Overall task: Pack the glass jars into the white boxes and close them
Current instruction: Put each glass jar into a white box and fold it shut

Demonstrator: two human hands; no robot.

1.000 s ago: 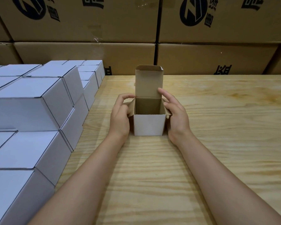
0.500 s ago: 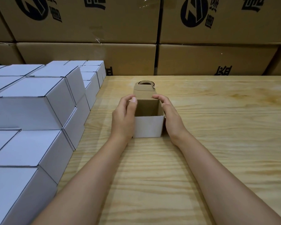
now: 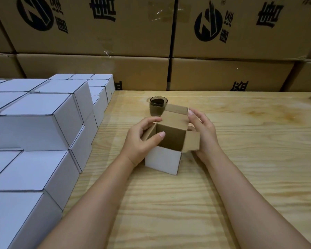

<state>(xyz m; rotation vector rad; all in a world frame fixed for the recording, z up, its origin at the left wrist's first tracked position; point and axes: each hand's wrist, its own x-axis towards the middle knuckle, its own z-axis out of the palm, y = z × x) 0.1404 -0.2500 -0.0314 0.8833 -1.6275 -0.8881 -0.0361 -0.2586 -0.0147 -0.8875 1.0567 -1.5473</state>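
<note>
An open white box is gripped by the left hand, whose fingers are curled round its left side flap. The right hand is kept nearly straight, its fingertips touching the raised lid's far corner. The glass jar is seen upright on the counter just beyond the left fingertips, outside the box. Closed white boxes are stacked to the left of those fingers.
</note>
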